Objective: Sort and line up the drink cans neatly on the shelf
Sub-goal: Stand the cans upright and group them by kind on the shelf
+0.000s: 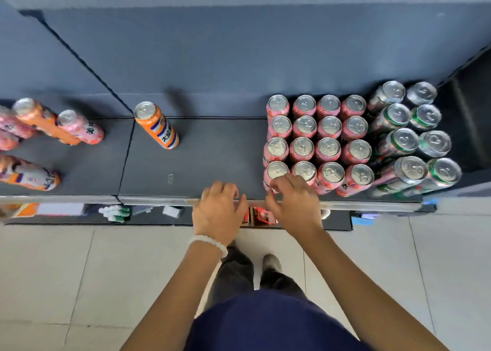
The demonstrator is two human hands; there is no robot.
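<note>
A block of pink cans [316, 143] stands in neat rows on the right of the dark shelf [212, 159]. Two rows of green and silver cans [414, 138] stand to their right. One orange can [156, 127] stands alone at mid-left. My right hand [292, 204] is at the shelf's front edge, its loosely curled fingertips against the near side of the front-left pink can [276, 171]. To its left, my left hand [219, 209] hovers over the shelf's front lip with fingers loosely curled, holding nothing.
Several orange and pink cans [45, 127] stand scattered on the left shelf section, past a seam. A lower shelf [148, 212] with small items shows below the front rail. Pale tiled floor [79, 271] lies underfoot.
</note>
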